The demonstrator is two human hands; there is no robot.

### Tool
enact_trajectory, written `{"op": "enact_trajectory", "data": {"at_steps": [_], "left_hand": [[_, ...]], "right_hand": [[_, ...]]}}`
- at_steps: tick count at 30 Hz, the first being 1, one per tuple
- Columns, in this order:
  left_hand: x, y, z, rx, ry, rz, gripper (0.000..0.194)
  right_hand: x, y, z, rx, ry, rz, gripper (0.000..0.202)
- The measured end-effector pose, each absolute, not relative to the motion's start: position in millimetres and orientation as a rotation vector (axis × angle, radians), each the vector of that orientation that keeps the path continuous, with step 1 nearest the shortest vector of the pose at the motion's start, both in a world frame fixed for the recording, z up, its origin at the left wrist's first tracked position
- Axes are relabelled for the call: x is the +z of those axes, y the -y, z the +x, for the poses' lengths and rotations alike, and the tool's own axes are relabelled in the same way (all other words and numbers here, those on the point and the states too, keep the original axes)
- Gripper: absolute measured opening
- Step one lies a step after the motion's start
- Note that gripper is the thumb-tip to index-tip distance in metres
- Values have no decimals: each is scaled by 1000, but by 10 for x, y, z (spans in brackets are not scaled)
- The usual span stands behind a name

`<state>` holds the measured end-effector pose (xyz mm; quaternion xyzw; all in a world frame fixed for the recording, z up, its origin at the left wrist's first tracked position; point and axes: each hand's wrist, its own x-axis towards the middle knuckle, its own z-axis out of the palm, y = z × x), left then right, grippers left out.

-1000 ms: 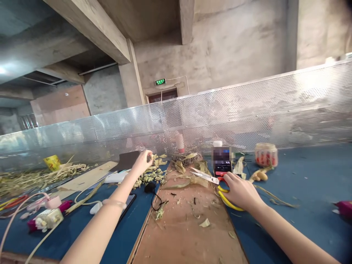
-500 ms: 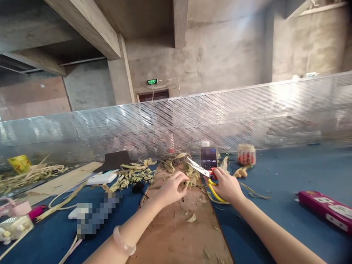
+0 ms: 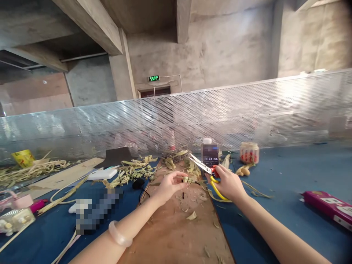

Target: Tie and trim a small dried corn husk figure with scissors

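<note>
My left hand [image 3: 171, 186] is closed in a pinch over the brown board [image 3: 176, 227], holding a small pale-green dried plant piece [image 3: 186, 179] at its fingertips. My right hand [image 3: 229, 183] grips scissors [image 3: 202, 165] with yellow and red handles. Their blades are parted and point up and left, above and apart from the plant piece. Dry curled leaves [image 3: 194, 168] lie on the far part of the board beyond my hands. Leaf scraps [image 3: 191, 215] are scattered over the wood nearer to me.
A phone [image 3: 210, 156] showing the time stands behind the scissors. To the right are a jar [image 3: 249, 153] and a magenta box [image 3: 327, 207]. On the left lie cut plant bits [image 3: 137, 174], a white device [image 3: 102, 174], cables and a yellow cup [image 3: 23, 158]. A perforated metal screen [image 3: 115, 124] crosses behind.
My left hand has turned and lowered slightly, so the plant piece shows more clearly at its fingertips. The scissors stay in my right hand with parted blades. The view has shifted a little.
</note>
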<state>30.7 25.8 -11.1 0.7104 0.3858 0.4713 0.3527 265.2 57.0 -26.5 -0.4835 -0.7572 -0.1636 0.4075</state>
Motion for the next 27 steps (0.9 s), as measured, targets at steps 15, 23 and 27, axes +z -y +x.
{"op": "enact_trajectory", "data": {"at_steps": [15,23,27], "left_hand": [[-142,-406,204,1372,-619,1198,26],[19,-414,78,1451,-531,1163,30],[80,-384,60,1481,-547,1176,30]], "right_hand": [[-282,-598,2659,-360,1978,-1248,27],[-309,-586,2650,-419,2059,-1234,18],[-310,-593,2662,-413,2091,-1217,18]]}}
